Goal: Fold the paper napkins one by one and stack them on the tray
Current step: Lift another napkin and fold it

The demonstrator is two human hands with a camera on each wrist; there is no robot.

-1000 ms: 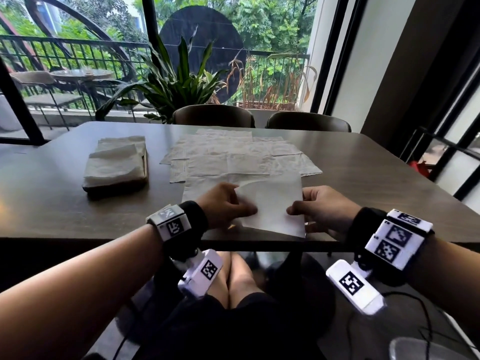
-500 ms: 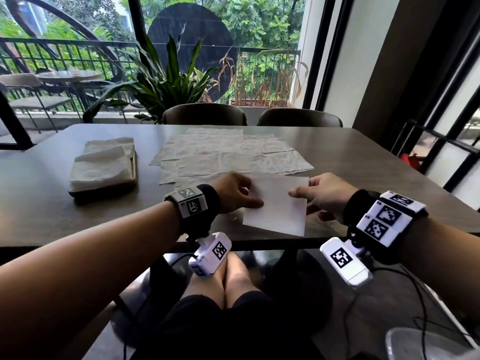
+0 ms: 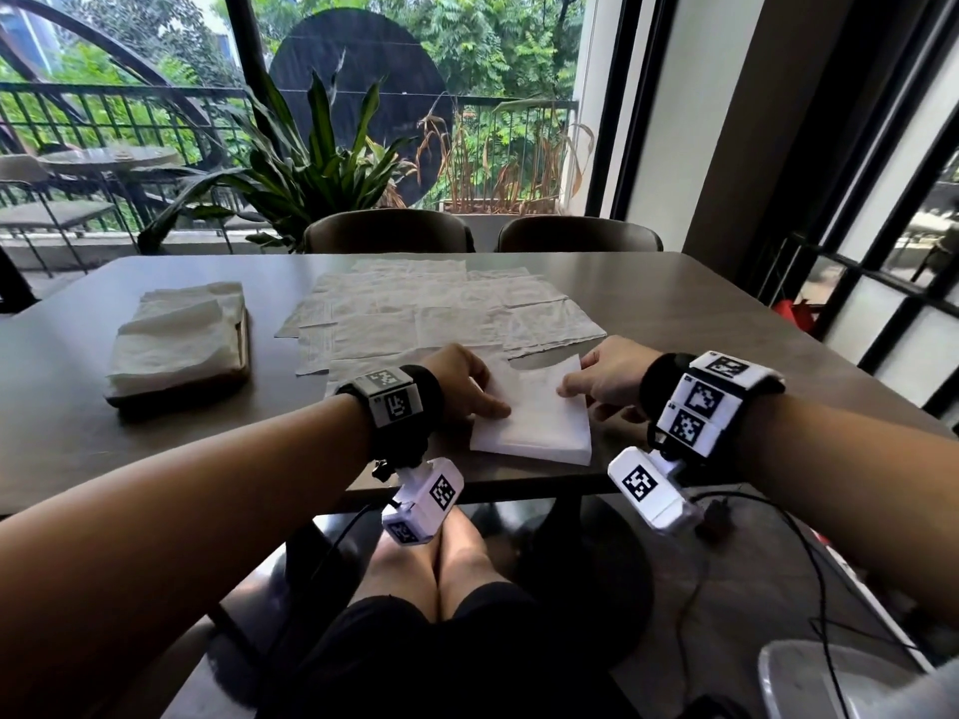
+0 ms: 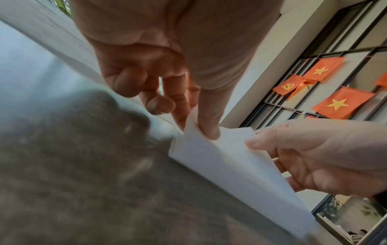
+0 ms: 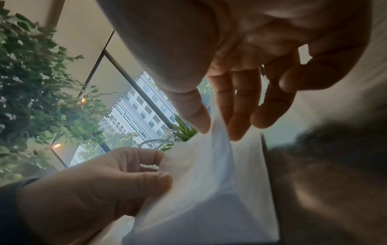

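A white folded napkin lies near the table's front edge. My left hand pinches its left edge between thumb and forefinger. On the other side my right hand pinches the upper layer, thumb on top and fingers beneath, lifting it slightly off the lower layers. A dark tray at the left of the table carries a stack of folded napkins. Several unfolded napkins lie spread flat across the table's middle, just beyond my hands.
The grey table ends close in front of the napkin. Two chairs stand at the far side, with a plant and a window behind them. Cables trail over the floor at the right.
The napkin between my hands has gone from a wider sheet to a narrower, compact rectangle. Both hands have stayed at its left and right edges, a little closer together.
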